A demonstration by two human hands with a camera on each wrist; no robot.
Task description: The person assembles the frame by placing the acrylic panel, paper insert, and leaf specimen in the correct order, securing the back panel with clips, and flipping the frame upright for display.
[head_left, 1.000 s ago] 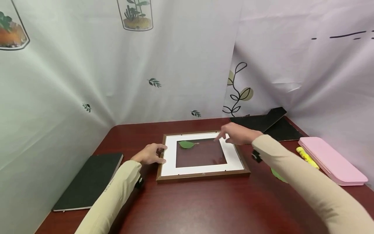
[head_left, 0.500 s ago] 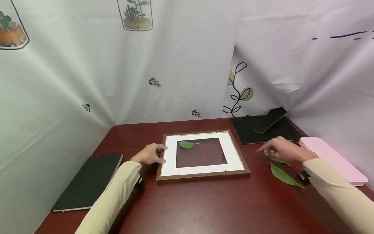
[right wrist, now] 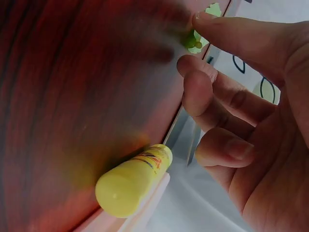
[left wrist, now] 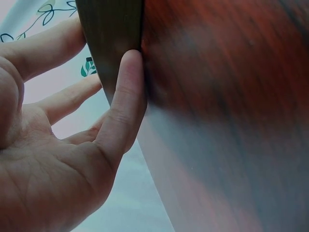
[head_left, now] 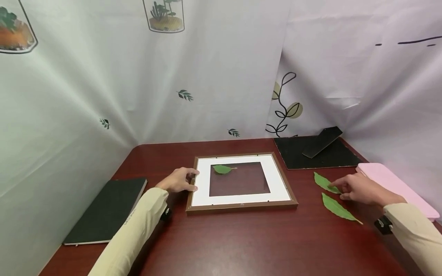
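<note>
A brown picture frame (head_left: 241, 206) with a white mat lies flat on the table, and a green leaf (head_left: 221, 169) rests at the upper left of its opening. At the frame's left side is my left hand (head_left: 177, 180), thumb and a finger reaching over the edge; its fingertips touch the side in the left wrist view. My right hand (head_left: 360, 188) is over a second leaf (head_left: 322, 180) on the right, index fingertip on its stem end, the other fingers loosely bent. Just in front lies a third leaf (head_left: 336, 207).
A black backing board (head_left: 293, 151) with its stand lies at the back right. A pink case (head_left: 386, 178) sits beyond my right hand, beside a yellow tube (right wrist: 133, 181) seen in the right wrist view. At left lies a dark notebook (head_left: 107, 211). Fabric (head_left: 221, 76) walls the table.
My right hand has moved from above the frame's right side to the rear leaf on the right. The left hand stays at the frame; the leaf on the frame has not moved.
</note>
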